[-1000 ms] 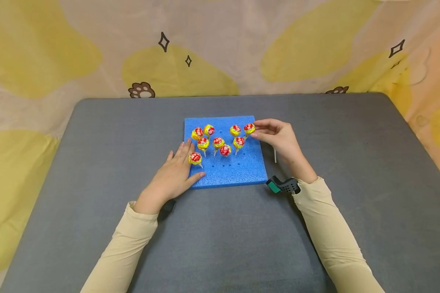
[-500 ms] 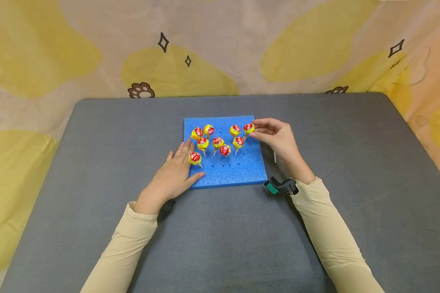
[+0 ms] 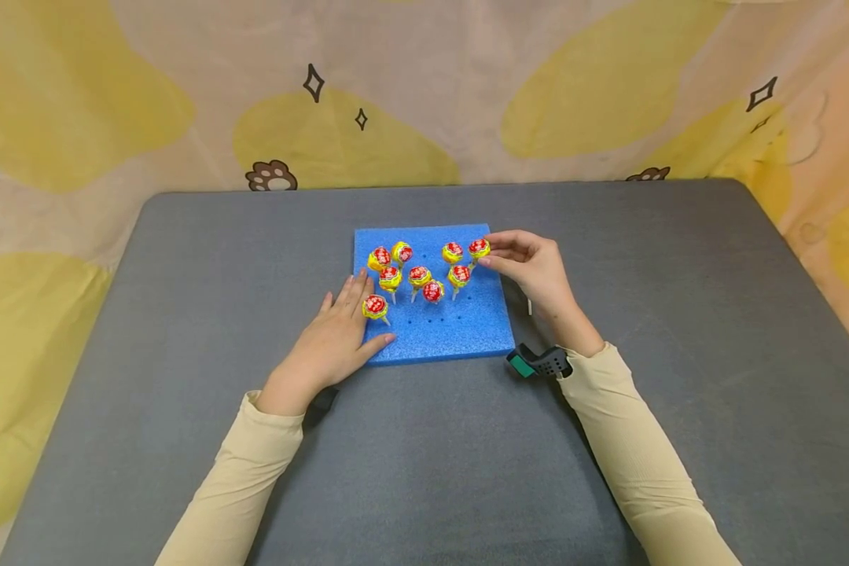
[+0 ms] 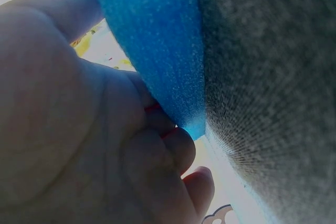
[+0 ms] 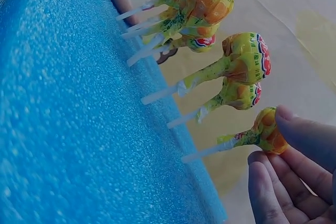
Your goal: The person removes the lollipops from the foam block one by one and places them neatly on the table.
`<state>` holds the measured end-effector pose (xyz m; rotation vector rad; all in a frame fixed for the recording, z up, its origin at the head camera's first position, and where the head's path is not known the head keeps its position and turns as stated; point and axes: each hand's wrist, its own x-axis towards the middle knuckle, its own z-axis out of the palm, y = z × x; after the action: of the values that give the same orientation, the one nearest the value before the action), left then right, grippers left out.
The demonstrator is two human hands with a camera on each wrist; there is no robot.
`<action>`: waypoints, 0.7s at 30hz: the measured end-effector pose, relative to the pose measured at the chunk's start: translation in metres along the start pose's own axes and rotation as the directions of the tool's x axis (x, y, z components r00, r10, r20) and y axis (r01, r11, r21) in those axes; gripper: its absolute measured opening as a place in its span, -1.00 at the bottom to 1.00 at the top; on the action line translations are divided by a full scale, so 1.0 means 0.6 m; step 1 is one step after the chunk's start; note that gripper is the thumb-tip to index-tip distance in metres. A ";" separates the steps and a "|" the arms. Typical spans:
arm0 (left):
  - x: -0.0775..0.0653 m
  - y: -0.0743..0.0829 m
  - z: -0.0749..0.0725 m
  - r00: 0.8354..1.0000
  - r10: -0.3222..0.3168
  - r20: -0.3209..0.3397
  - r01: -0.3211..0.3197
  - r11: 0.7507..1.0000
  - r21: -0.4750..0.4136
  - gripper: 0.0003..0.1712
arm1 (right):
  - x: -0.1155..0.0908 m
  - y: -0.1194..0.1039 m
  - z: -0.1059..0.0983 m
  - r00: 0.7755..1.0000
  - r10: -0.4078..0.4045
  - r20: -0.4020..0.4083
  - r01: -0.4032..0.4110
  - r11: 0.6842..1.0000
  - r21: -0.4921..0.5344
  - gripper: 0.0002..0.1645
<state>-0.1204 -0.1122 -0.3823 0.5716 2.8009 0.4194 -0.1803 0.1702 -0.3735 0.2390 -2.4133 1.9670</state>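
A blue foam board (image 3: 431,338) lies on the table with several lollipops in red and yellow wrappers standing in it on white sticks. My right hand (image 3: 534,271) pinches the head of the far-right lollipop (image 3: 479,249) between thumb and fingers. In the right wrist view that lollipop (image 5: 270,132) has its stick in the foam near the edge. My left hand (image 3: 332,338) rests along the board's left edge, fingers extended, thumb on the front left corner. A lollipop (image 3: 375,306) leans over its fingers. The left wrist view shows the palm beside the board's side (image 4: 157,40).
Small holes (image 3: 430,321) dot the front part of the board. A white stick (image 3: 530,306) shows beside the board, partly hidden under my right hand. The grey table (image 3: 424,456) ends at a patterned cloth (image 3: 410,94) behind.
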 end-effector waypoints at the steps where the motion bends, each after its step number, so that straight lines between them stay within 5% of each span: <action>1: 0.000 0.000 0.000 1.000 -0.001 0.001 0.001 1.000 0.000 0.00 | 0.000 0.000 0.001 1.000 -0.003 -0.001 0.003 1.000 -0.002 -0.61; 11: -0.002 0.001 0.000 1.000 -0.004 0.010 0.004 1.000 0.003 0.01 | -0.004 0.000 0.003 0.999 -0.023 -0.022 0.023 0.999 0.033 -0.64; 21: 0.000 0.000 0.000 1.000 0.004 0.000 -0.004 1.000 0.003 0.00 | -0.004 -0.012 -0.002 0.998 -0.013 -0.063 0.024 0.982 0.188 -0.68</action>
<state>-0.1203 -0.1125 -0.3824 0.5780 2.8014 0.4166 -0.1770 0.1703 -0.3664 0.1996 -2.1813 2.1622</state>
